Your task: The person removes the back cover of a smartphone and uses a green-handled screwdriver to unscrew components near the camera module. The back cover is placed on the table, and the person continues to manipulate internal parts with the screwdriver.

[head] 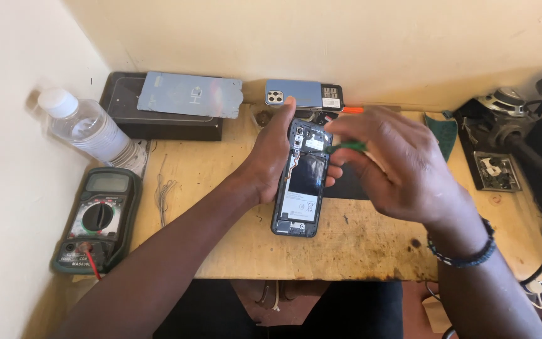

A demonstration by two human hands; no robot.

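Observation:
My left hand (273, 157) grips an opened smartphone (300, 188) by its left side, holding it tilted above the wooden table (221, 213). The phone's back is off, so its black battery and circuit boards show. My right hand (387, 166) is blurred just to the right of the phone and pinches a thin green tool (348, 147) whose tip is at the phone's upper right edge. A beaded bracelet (462, 251) circles my right wrist.
A multimeter (97, 220) lies at the left edge beside a clear water bottle (89, 129). At the back sit a black box (158, 122) with a blue back cover (191, 94) on it and a blue phone (302, 94). Electronic parts and a speaker (503, 103) crowd the right.

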